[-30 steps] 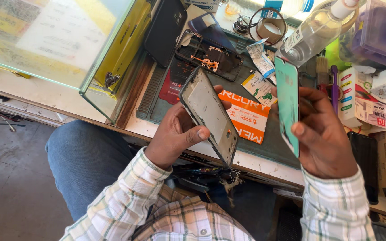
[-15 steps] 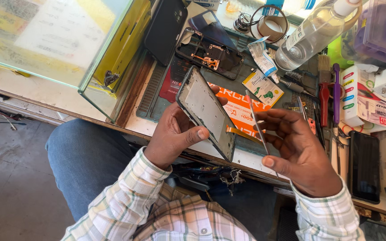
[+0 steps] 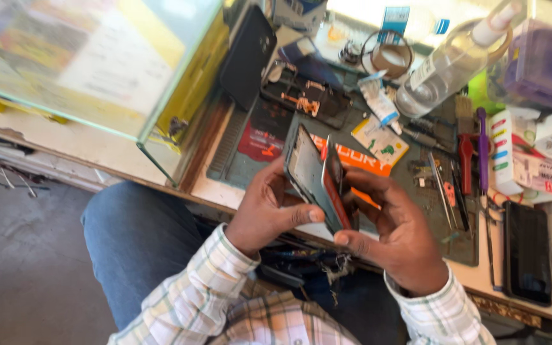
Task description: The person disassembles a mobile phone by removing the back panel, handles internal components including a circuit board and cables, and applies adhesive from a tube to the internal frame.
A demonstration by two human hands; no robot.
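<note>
The left hand [image 3: 266, 214] grips the phone frame [image 3: 306, 174] from below, thumb across its lower edge, long axis running from the lap up toward the bench. The right hand [image 3: 397, 239] is closed on a thin back panel [image 3: 335, 185], held edge-on and touching the frame's right side (both over the bench's [image 3: 116, 153] near edge). Half a second ago that panel stood apart from the frame; now they are together.

A grey phone frame [image 3: 306, 171] with a reddish-orange edged panel [image 3: 337, 185] against it. Sleeves in white plaid with green and grey lines [image 3: 193, 291]; blue jeans [image 3: 135, 236]. At three o'clock, a red-handled tool [image 3: 466, 163], a purple one [image 3: 482, 147], and a black phone [image 3: 527, 250]. At twelve o'clock, an orange-and-white card [image 3: 356, 161] on a dark green mat [image 3: 416, 191].
</note>
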